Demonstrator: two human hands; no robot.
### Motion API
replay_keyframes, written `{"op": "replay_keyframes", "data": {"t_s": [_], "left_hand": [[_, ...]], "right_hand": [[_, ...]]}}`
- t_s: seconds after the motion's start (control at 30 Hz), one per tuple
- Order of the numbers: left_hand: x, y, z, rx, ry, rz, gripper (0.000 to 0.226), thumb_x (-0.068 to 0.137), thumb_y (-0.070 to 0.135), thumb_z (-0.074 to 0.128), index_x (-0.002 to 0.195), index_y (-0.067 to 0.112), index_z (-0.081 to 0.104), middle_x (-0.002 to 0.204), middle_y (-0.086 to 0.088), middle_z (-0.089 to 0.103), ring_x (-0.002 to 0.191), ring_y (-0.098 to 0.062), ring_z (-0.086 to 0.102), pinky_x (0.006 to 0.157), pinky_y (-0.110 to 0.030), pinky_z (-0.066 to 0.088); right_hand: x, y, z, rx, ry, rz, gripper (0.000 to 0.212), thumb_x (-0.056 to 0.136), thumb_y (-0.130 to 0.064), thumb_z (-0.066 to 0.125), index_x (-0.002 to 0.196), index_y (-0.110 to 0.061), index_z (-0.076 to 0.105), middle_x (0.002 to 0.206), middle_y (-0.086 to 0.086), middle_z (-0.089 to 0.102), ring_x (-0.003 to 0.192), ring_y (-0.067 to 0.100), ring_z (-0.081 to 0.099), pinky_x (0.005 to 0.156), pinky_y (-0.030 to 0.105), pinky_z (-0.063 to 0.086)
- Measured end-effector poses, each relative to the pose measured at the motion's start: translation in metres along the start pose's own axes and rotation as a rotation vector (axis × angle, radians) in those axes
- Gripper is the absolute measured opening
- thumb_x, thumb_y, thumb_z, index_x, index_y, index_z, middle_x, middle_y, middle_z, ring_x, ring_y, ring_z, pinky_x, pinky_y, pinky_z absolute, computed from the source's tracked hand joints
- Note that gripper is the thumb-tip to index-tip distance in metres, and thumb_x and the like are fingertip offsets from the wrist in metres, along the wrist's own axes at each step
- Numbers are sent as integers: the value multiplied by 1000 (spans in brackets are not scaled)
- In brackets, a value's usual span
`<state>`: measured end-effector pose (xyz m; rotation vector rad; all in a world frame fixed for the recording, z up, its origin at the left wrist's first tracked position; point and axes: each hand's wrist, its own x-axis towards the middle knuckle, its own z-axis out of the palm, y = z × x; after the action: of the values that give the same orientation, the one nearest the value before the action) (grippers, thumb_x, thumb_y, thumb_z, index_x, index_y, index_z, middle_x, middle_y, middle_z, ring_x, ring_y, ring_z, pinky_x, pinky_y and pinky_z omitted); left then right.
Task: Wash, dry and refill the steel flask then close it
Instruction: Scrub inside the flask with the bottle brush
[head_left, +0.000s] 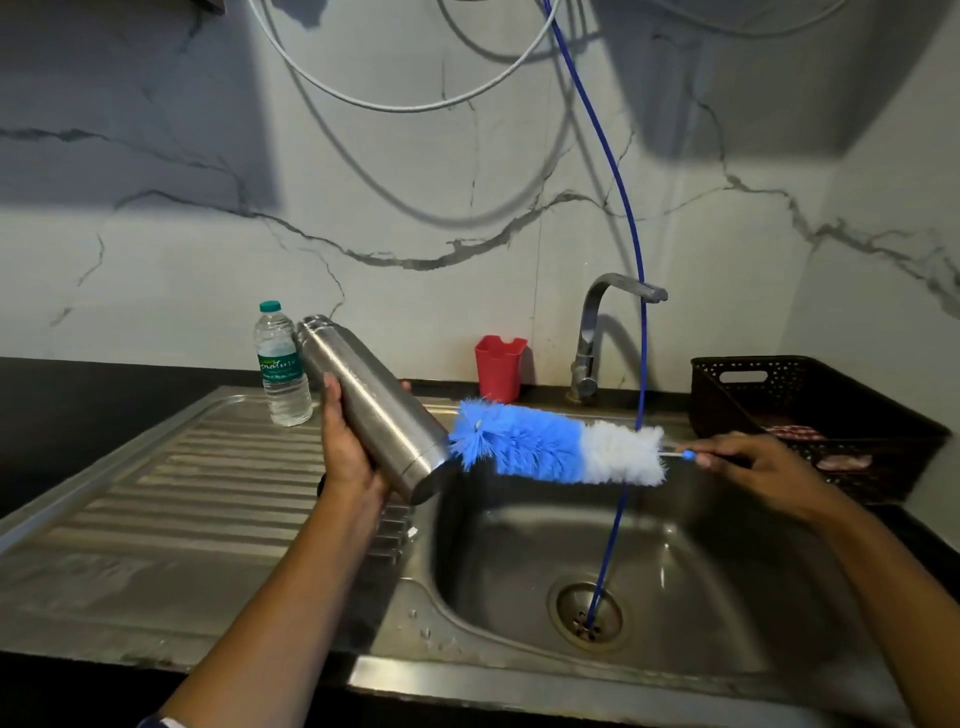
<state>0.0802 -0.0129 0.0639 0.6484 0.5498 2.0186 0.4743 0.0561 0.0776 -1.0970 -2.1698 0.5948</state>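
Note:
My left hand (345, 447) grips the steel flask (371, 400) round its middle and holds it tilted over the sink's left rim, one end up-left, the other down-right. I cannot tell which end is the mouth. My right hand (753, 460) pinches the thin handle of a bottle brush (556, 447) with blue and white bristles. The brush lies nearly level above the sink basin (701, 571), and its blue tip touches the flask's lower right end. A clear plastic water bottle (280, 364) with a green cap stands on the drainboard behind the flask.
A steel tap (592, 338) stands behind the basin. A blue tube (631, 249) hangs from above into the drain (589, 613). A red cup (500, 366) sits by the wall. A dark perforated basket (810, 410) stands at the right. The ribbed drainboard (208, 493) lies to the left.

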Motion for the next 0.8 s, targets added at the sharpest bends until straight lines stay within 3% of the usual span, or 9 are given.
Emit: {"op": "replay_keyframes", "data": {"t_s": [0.1,0.2,0.27,0.33,0.4,0.5,0.67,0.73,0.8], "left_hand": [[1,4,3,112,130,76,67,75,64,64,126,21,53,109,-11,68,95,-25,68,68,-36,57],[1,5,7,198,86,199,101,54,61,82,138,22,43,113,-6,64,100,-21,67,76,-39,58],[0,2,11,249,35,232,105,47,56,87,134,16,45,100,0,65,89,-15,69,72,-36,58],[-1,-3,15,257,12,247,99,44,54,89,127,18,48,93,4,65,85,-13,68,73,-36,58],[-4,-10,16,278,-11,236,92,42,54,90,120,24,51,96,4,65,88,-14,67,78,-38,58],[-9,-16,20,337,-30,241,71,51,42,86,112,29,52,96,6,65,87,-10,67,74,-35,56],[-7,-12,19,335,-6,274,68,57,36,79,119,31,50,101,6,65,94,-12,65,84,-41,55],[-7,-12,19,340,-5,283,68,57,35,79,118,33,50,100,7,65,94,-12,65,86,-43,54],[-8,-14,21,359,-21,286,66,56,34,79,116,33,51,98,10,67,92,-9,66,82,-39,55]], "right_hand": [[-9,6,-22,-124,0,-1,13,77,-58,60,90,-59,62,87,-19,68,87,-7,58,75,7,42],[-5,12,-22,-192,-60,1,42,59,-88,47,86,-60,63,92,-34,65,93,-11,59,80,8,43],[1,9,-14,-160,-91,-8,39,63,-79,55,91,-54,63,86,-42,62,93,-18,56,82,6,43],[7,6,-3,-164,-113,-11,20,73,-51,61,93,-50,64,89,-33,66,94,-11,60,85,16,46],[13,11,7,-190,-155,-16,18,77,-41,62,95,-46,66,97,-22,68,93,-6,61,87,25,49],[16,12,21,-170,-260,-10,10,80,-43,61,87,-40,67,92,-4,72,73,0,59,76,30,50],[5,16,-1,64,-304,58,60,59,-81,57,79,-27,74,52,-2,50,49,3,42,51,16,37],[3,13,1,75,-353,70,40,69,-75,54,69,-39,71,51,-2,47,49,11,39,53,23,37],[9,6,15,71,-397,67,32,87,-50,51,59,-42,66,49,-4,46,49,15,37,59,31,36]]}}
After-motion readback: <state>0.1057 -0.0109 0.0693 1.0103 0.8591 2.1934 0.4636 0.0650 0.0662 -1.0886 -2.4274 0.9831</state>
